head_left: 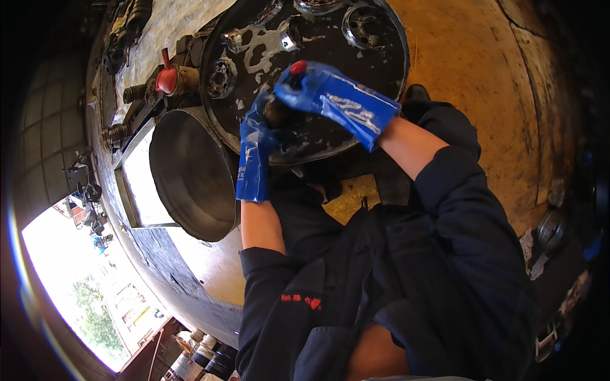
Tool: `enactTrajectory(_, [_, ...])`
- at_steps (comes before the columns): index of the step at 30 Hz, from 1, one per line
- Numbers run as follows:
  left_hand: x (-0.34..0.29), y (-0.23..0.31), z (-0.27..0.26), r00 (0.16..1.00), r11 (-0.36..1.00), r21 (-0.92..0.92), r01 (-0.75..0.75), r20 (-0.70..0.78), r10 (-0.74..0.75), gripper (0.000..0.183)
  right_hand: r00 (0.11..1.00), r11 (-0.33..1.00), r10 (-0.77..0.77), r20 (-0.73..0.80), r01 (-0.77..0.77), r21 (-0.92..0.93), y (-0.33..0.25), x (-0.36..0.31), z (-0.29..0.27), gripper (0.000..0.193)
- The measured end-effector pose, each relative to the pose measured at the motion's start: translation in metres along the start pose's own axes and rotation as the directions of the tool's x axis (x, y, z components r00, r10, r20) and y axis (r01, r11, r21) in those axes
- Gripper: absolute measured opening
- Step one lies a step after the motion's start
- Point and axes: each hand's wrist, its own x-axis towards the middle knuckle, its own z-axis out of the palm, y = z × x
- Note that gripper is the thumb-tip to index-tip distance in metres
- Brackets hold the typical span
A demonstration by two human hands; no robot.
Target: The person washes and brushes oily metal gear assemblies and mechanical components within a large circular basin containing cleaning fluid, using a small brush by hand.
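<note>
Both my hands wear long blue rubber gloves and meet over a round black tray with a wet, foam-streaked surface. My right hand is closed around a tool handle with a black body and red end; its working end is hidden. Against it, my left hand curls around a dark brownish part, mostly covered by the gloves and blurred. On the tray's far side lie several metal parts: a shiny ring-shaped part, a smaller chrome cup-like piece and a round dark part at the left.
Left of the tray stands a deep metal tub, close to my left forearm. Beyond it, a red scoop rests among greasy machine parts. A stained brown floor stretches to the right. Daylight enters through an opening at lower left.
</note>
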Motion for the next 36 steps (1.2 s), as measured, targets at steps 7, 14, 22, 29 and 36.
enactTrajectory(7, [0.005, 0.016, 0.000, 0.958, 0.910, -0.300, 0.285, 0.065, -0.278, 0.088, 0.997, 0.974, 0.047, -0.062, -0.032, 0.223, 0.019, 0.018, -0.003, 0.014])
enactTrajectory(14, [0.001, 0.016, -0.006, 0.965, 0.965, 0.068, 0.252, 0.059, -0.256, 0.100, 0.973, 0.962, 0.160, -0.168, -0.192, -0.194, 0.001, 0.009, -0.005, 0.028])
enactTrajectory(22, [0.001, -0.005, 0.015, 0.948, 0.915, -0.249, 0.316, 0.055, -0.312, 0.093, 0.998, 0.997, -0.065, 0.020, 0.064, 0.041, -0.007, -0.002, -0.002, 0.019])
enactTrajectory(29, [0.009, 0.036, -0.013, 0.955, 0.933, 0.220, 0.285, 0.021, -0.297, 0.101, 0.941, 0.932, 0.313, -0.128, -0.279, 0.230, 0.012, -0.012, -0.017, 0.033])
enactTrajectory(36, [0.075, 0.062, 0.014, 0.864, 0.761, 0.509, 0.402, 0.065, -0.500, 0.029, 0.860, 0.966, -0.046, -0.508, -0.092, -0.243, 0.033, -0.009, 0.012, 0.040])
